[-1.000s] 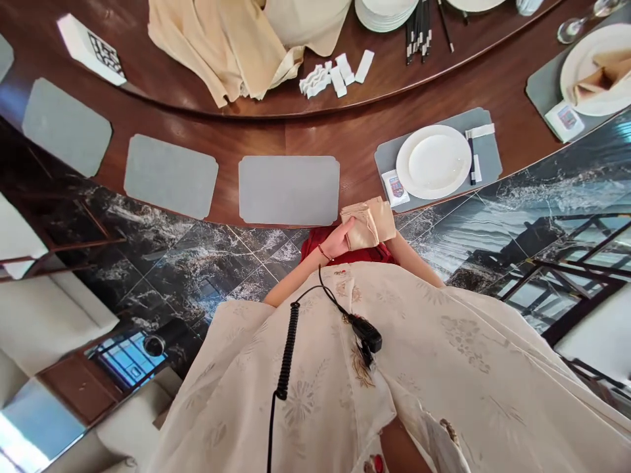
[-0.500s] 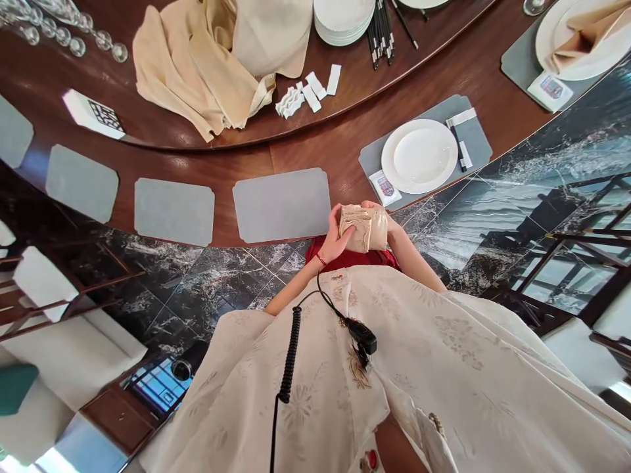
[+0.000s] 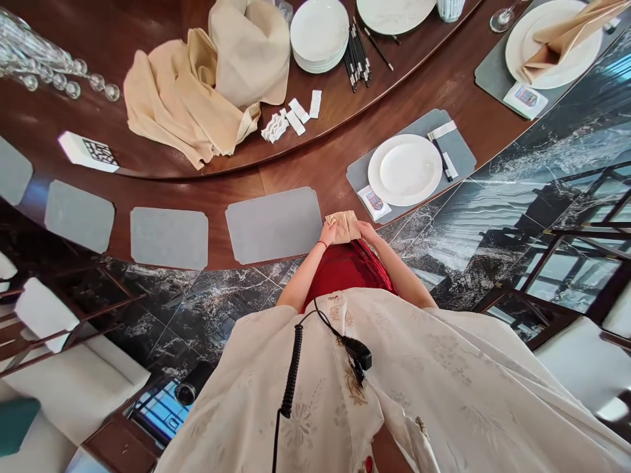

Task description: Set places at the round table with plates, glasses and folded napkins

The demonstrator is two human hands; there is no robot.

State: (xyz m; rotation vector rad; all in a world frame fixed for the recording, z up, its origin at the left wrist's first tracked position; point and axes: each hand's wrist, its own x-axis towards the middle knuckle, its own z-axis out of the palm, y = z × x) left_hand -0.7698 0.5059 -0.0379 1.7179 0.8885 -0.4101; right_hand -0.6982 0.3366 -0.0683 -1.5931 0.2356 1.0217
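A beige cloth napkin (image 3: 344, 226), gathered into narrow folds, is held between my two hands just past the table's edge. My left hand (image 3: 329, 232) closes on its left end, and my right hand (image 3: 365, 230) grips the right end; some of the right fingers are hidden behind the cloth. To the left of the napkin lies a bare grey placemat (image 3: 273, 225). Beyond it on the right, another grey placemat (image 3: 355, 176) bears a stacked white plate setting (image 3: 405, 169), chopsticks (image 3: 440, 157) and a printed white packet (image 3: 374, 202).
On the raised round centre rest loose beige napkins (image 3: 172, 98), a stack of white plates (image 3: 319, 33), black chopsticks (image 3: 357, 56) and small white rests (image 3: 296, 121). Upside-down glasses (image 3: 44, 56) stand far left. Chairs (image 3: 46, 312) flank both sides. A coiled cord (image 3: 292, 371) hangs from my front.
Both hands have moved slightly left and farther from my body with the napkin, which is now turned and shows a flatter, pleated face. The view has shifted, so the table sits lower.
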